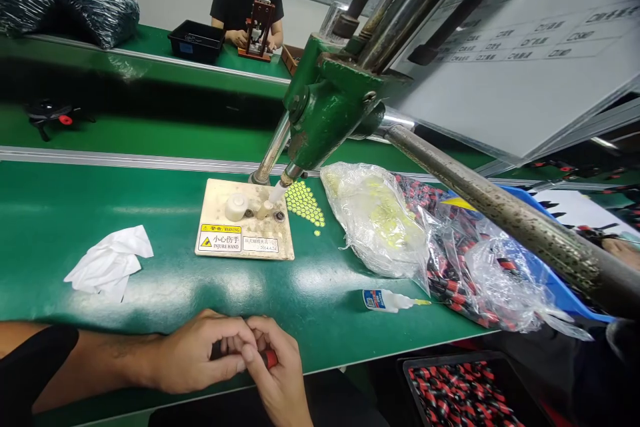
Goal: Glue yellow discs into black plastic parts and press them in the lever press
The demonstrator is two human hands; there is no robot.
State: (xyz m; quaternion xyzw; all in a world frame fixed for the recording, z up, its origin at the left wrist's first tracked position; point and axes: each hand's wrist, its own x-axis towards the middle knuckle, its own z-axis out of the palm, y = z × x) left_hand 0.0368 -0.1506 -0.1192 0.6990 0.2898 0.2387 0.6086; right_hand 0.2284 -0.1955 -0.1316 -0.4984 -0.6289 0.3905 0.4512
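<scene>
Close to the table's front edge, my left hand (197, 355) and my right hand (280, 370) meet with curled fingers. Between them is a small red and black part (271, 358), mostly hidden by the fingers; its red end shows at my right hand. Beyond my hands stands a green hand press (340, 97) with a white plunger tip over a cream base plate (220, 197) that bears a warning label. Several small yellow-green discs (303, 203) lie in rows beside the plate. A small glue bottle (387, 300) with a yellowish nozzle lies to the right of my hands.
A crumpled white tissue (113, 260) lies at left. Plastic bags of yellow discs (375, 213) and red and black parts (455, 287) rest near a blue bin (555, 280). A black tray (410, 380) of such parts sits lower right. The press lever (480, 193) slants overhead. Across the bench, a person (240, 7) works.
</scene>
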